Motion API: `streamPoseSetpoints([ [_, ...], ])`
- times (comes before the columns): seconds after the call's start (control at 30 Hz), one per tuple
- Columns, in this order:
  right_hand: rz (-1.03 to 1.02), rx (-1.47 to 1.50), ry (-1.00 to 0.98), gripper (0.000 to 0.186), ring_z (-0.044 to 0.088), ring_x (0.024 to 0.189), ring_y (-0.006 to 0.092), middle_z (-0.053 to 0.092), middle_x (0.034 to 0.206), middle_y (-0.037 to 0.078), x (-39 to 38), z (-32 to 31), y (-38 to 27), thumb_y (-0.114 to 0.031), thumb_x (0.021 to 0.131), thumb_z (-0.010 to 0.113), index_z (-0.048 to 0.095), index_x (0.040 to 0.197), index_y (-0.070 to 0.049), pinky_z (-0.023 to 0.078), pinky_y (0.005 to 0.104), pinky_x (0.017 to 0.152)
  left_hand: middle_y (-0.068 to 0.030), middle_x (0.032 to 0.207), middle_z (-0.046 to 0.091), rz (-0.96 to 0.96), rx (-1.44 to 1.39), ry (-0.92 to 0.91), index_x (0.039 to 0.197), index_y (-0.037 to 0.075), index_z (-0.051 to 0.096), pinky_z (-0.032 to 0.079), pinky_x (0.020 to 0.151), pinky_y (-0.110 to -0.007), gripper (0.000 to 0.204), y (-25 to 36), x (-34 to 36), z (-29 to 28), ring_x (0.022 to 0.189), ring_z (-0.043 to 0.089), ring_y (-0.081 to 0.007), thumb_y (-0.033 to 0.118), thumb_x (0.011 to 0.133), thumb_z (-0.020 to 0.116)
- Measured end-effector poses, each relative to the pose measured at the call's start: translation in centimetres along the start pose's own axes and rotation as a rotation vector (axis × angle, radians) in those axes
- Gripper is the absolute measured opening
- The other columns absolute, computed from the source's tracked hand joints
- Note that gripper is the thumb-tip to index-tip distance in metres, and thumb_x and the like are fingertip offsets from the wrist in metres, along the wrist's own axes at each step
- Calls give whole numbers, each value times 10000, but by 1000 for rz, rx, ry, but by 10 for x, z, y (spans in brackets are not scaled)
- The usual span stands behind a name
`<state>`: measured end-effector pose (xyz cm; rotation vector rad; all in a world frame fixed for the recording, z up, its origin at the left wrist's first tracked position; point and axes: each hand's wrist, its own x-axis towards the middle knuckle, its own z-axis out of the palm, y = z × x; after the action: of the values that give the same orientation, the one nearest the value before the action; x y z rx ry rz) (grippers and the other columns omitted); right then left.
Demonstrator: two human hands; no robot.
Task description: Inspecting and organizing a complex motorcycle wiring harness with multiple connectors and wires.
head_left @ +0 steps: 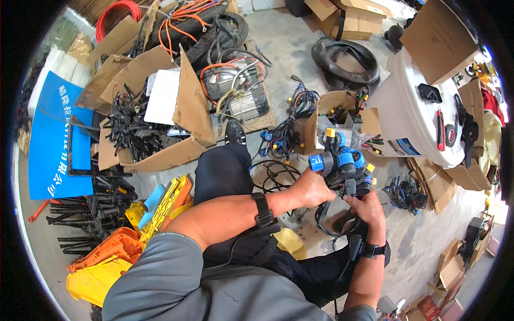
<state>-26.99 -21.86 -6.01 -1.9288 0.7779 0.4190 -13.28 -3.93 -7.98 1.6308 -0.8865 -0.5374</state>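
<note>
Above my right thigh I hold a wiring harness (349,163), a thick bunch of black cable ends with blue round connectors and small yellow plugs. My left hand (312,189) is closed around its near left side, the fingertips partly hidden by the bunch. My right hand (368,207) pinches it from below right, thumb close to the left hand's fingers. Black cable (322,218) hangs in a loop beneath both hands. Just beyond the bunch stands an open carton (310,134) with plugs and cables in it.
Coiled cables lie on the floor at the far left of the bunch (289,125) and to its right (406,191). A white bucket (393,101) carries a red cutter (440,130). Left are a carton of black cables (166,160) and yellow plastic parts (99,281). An inner tube (321,56) lies behind.
</note>
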Motion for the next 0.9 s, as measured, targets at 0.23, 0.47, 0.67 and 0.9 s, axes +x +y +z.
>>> streamPoseSetpoints([
  [0.23, -3, 331, 95, 228, 513, 586, 86, 595, 724, 5, 1, -7, 3, -138, 815, 691, 613, 987, -10, 429, 245, 531, -60, 701, 655, -394, -284, -87, 840, 5, 659, 467, 502, -299, 174, 25, 16, -12, 526, 556, -116, 102, 710, 721],
  [0.47, -202, 558, 135, 206, 489, 628, 60, 559, 770, -26, 10, -3, 6, -81, 823, 672, 603, 1014, -47, 400, 217, 539, -68, 713, 672, -517, -635, 67, 744, -49, 699, 438, 470, -239, 94, 13, 28, -24, 522, 575, -112, 40, 736, 727],
  [0.67, -263, 511, 100, 204, 433, 601, 12, 555, 771, -67, 14, -5, 1, -73, 831, 665, 618, 1029, -74, 345, 185, 502, -106, 785, 685, -531, -551, 95, 830, -92, 704, 458, 547, -245, 139, 14, 31, -31, 579, 569, -127, 19, 745, 707],
  [0.9, -253, 639, 109, 223, 395, 555, 1, 547, 741, -79, 6, -9, -2, -117, 827, 671, 624, 1038, -65, 296, 176, 464, -110, 806, 695, -483, -421, 59, 863, -82, 709, 469, 547, -239, 157, 7, 31, -27, 590, 585, -127, 25, 747, 711],
])
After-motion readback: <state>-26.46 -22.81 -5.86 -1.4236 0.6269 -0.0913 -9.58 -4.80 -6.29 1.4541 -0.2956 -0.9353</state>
